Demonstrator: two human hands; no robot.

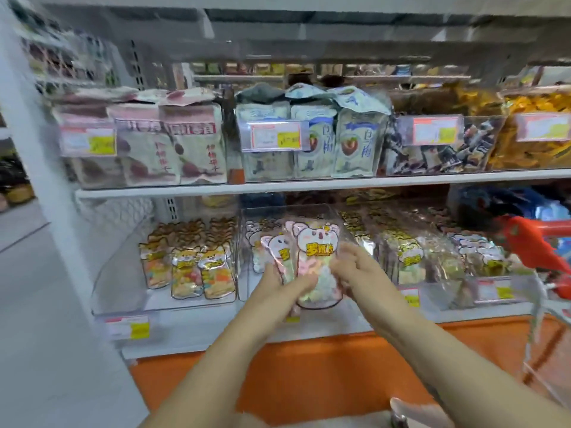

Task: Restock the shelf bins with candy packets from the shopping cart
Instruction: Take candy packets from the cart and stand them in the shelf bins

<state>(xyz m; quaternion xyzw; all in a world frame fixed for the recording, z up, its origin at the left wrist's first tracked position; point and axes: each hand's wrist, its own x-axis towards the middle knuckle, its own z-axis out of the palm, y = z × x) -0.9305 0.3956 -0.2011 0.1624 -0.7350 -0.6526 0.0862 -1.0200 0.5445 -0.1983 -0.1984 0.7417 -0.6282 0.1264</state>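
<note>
Left hand (285, 288) and right hand (355, 268) pinch a few packets (316, 257) at the middle bin's (246, 287) mouth, not yet in. Bin seems half full; cart (525, 242), 3 o'clock, probably holds more.

Both bare forearms reach forward and converge. The left hand (279, 287) grips the pink bear-shaped candy packets (316, 248) from the lower left, thumb across the front. The right hand (355, 268) pinches their right edge.
</note>
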